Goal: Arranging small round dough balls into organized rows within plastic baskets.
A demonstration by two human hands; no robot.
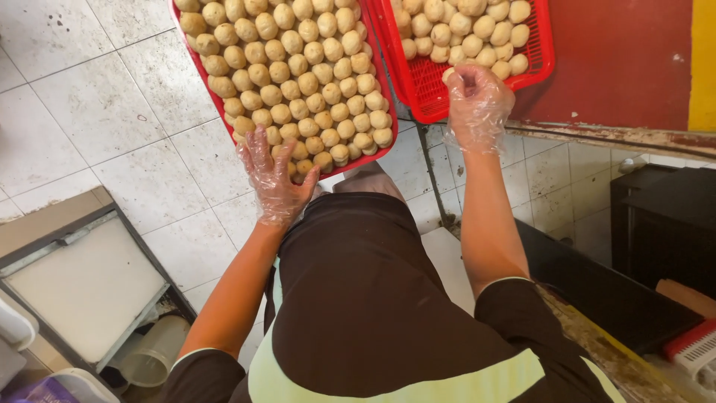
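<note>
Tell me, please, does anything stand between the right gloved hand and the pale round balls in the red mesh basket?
Nothing visible does. The right gloved hand is already at the near edge of the red mesh basket, its fingers closed on one pale round ball beside the others.

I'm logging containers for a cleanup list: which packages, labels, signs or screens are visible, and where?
No labels, signs or screens show.
Clear plastic tub: bottom left on the floor, round, lying tipped.
Purple-printed package: bottom left corner, inside a white bin, mostly cut off.
</note>
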